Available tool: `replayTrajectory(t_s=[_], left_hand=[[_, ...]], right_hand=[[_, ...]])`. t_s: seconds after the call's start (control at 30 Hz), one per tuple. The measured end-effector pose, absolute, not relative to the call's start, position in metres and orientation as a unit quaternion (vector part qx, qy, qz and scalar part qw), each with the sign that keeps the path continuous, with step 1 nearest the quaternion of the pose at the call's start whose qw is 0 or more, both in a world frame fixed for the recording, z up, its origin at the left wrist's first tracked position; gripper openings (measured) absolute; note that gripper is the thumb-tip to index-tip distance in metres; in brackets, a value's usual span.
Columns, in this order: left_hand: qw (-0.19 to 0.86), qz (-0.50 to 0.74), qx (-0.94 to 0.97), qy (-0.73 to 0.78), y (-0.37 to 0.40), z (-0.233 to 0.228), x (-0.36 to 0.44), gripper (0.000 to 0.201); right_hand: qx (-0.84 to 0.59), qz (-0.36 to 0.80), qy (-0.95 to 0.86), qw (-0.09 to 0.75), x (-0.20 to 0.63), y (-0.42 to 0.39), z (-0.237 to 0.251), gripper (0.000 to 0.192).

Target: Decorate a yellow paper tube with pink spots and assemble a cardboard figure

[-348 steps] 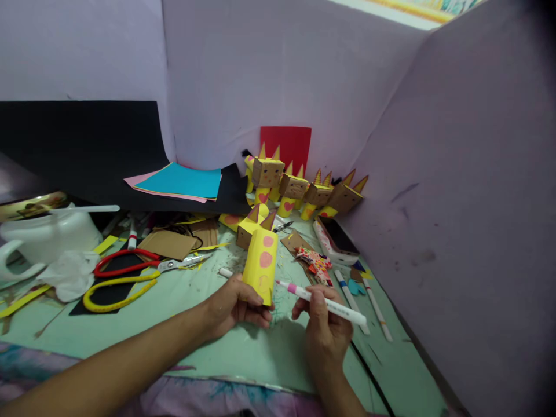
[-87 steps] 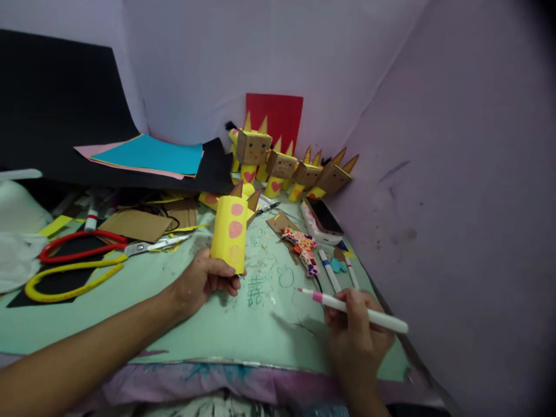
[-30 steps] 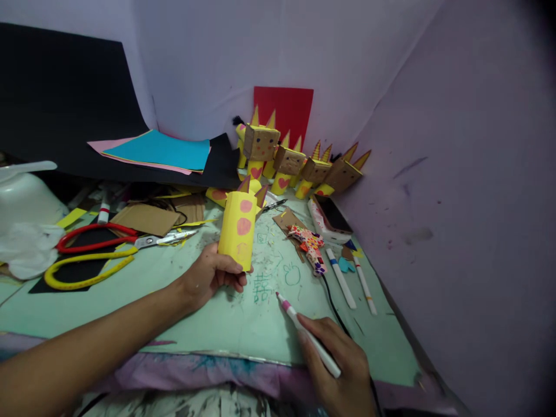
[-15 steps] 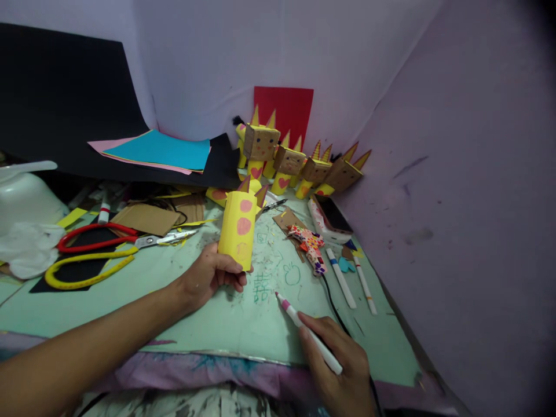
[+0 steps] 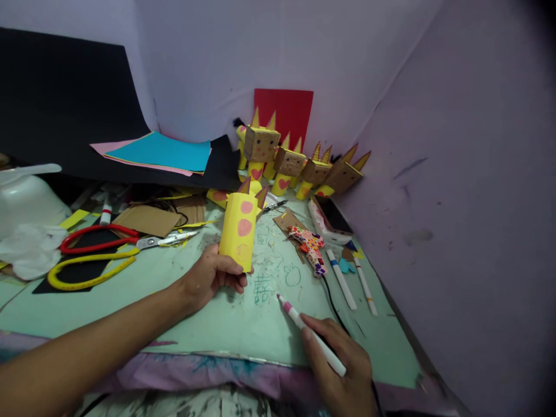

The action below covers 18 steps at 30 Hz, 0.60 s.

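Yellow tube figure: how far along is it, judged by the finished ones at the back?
Done: the yellow tube has three pink spots and brown ears. In hand: the left hand holds it upright on the green mat; the right hand holds the pink marker, tip off the tube. Left: the finished figures carry cardboard heads; whether this one has one cannot be told.

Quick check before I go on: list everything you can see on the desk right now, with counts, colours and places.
Yellow paper tube figure with pink dots: 1, centre, in left hand.
White pink-tipped marker: 1, in right hand.
Cardboard-headed yellow figures: about 4, back corner.
Red-and-yellow-handled scissors: 1, left.
Capped white markers: 2, right.
Phone: 1, dark, right.
Red sheet: 1, back wall.
Teal sheet: 1, back left.
Green mat: 1, underneath.
Left hand: grips figure.
Right hand: grips marker.
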State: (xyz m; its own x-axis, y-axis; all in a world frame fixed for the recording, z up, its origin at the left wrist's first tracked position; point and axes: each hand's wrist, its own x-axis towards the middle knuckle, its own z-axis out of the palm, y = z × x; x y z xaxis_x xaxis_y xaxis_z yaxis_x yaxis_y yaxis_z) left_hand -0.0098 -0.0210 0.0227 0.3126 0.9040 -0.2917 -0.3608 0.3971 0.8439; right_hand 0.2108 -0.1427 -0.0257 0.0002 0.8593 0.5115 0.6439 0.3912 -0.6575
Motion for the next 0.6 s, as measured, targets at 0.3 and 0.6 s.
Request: replayTrajectory(t_s=[0.3,0.6], left_hand=[[0.74,0.431,0.343,0.385,-0.021,0.018,-0.008,0.024],[0.756,0.427,0.316,0.383,-0.019,0.018,-0.008,0.027]], right_hand=[[-0.596,0.202,-0.511,0.585,0.193,-0.108,0.023,0.02],[-0.426,0.37,-0.423,0.709,0.149,-0.037,0.02,0.032]])
